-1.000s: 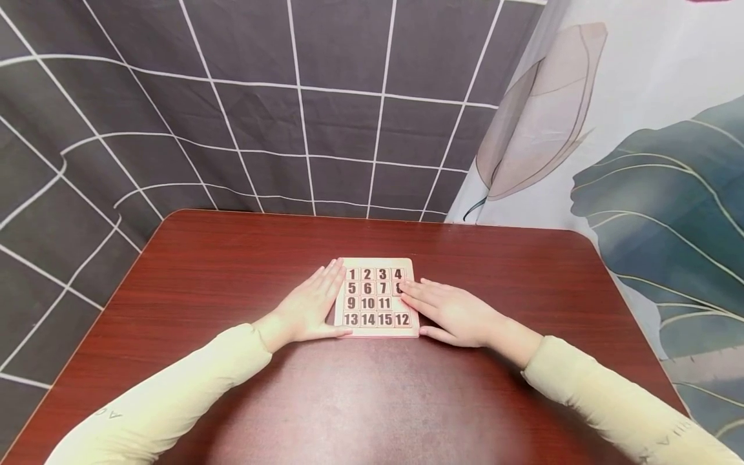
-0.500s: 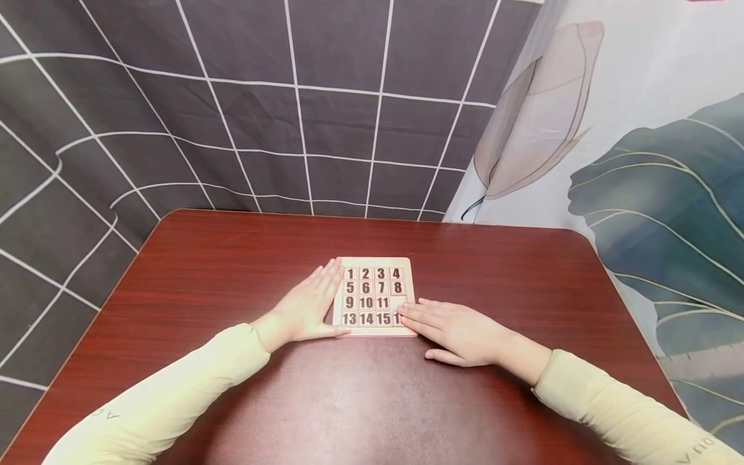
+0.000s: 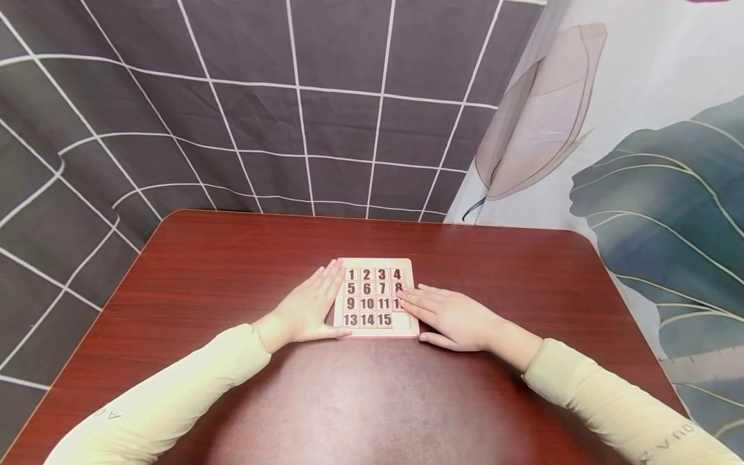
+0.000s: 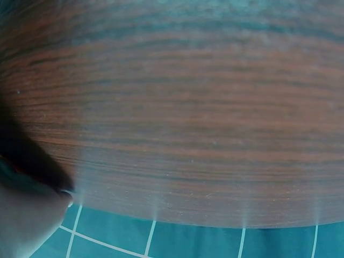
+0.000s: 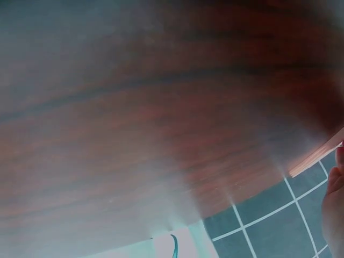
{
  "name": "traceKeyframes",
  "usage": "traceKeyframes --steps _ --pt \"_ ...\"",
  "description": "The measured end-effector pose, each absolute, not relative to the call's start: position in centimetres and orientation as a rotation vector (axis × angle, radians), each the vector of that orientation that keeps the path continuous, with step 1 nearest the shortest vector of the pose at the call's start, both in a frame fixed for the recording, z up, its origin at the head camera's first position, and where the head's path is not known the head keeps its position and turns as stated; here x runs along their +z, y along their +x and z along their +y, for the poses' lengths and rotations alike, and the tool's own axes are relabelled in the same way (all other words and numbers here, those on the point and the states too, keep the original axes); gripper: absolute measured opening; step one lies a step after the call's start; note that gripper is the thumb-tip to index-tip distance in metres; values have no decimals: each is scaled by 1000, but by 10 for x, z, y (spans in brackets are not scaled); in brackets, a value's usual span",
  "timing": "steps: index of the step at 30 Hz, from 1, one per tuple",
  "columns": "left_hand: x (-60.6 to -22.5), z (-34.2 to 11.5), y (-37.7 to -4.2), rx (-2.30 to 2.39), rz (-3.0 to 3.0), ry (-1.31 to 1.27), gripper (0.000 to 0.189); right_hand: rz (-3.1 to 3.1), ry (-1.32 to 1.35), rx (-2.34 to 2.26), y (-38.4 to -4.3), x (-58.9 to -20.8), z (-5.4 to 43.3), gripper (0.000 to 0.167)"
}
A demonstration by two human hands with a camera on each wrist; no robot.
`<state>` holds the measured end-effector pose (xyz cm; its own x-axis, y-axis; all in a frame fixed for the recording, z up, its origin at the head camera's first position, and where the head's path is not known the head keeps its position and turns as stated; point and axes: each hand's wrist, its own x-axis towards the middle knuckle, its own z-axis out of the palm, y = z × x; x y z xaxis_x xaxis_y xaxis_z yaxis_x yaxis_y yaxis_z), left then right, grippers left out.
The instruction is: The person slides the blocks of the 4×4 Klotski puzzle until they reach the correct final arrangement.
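Observation:
A pale square number slide puzzle (image 3: 372,263) lies flat on the table, its numbered tiles set in rows. My left hand (image 3: 305,309) rests against the puzzle's left side, fingers straight along the edge and thumb at the near left corner. From the right, my right hand (image 3: 459,316) reaches over the frame with straight fingers, the fingertips on the last tile of the third row. Those fingers hide most of that tile's number and part of the 8 above. The bottom right slot (image 3: 402,320) holds no tile. In the right wrist view, the puzzle's edge (image 5: 314,156) shows beside the fingers.
The dark red wood-grain table (image 3: 261,242) has rounded far corners. Behind it hangs a dark grey cloth with a white grid (image 3: 343,123). A white curtain with large leaf prints (image 3: 657,194) hangs at the right.
My right hand first drew back toward the near right corner, then moved away from me again. The 12 tile slid up from the bottom right slot into the third row. My left hand stayed put.

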<state>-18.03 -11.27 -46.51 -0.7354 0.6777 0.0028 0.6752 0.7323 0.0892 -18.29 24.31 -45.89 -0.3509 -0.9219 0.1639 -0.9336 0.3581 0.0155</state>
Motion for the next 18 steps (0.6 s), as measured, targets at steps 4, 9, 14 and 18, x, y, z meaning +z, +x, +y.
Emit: traceKeyframes --steps 4,9,14,18 --pt "-466 -113 -181 120 2894 1122 117 -2465 1693 122 -183 -462 243 63" --pt "-468 -114 -181 122 2902 1135 117 -2464 1695 138 -182 -463 243 63" --pt "-471 -115 -182 115 2908 1131 118 -2461 1697 142 -181 -462 242 65" --pt "-472 -115 -182 116 2908 1132 118 -2458 1700 147 -179 -462 242 65"
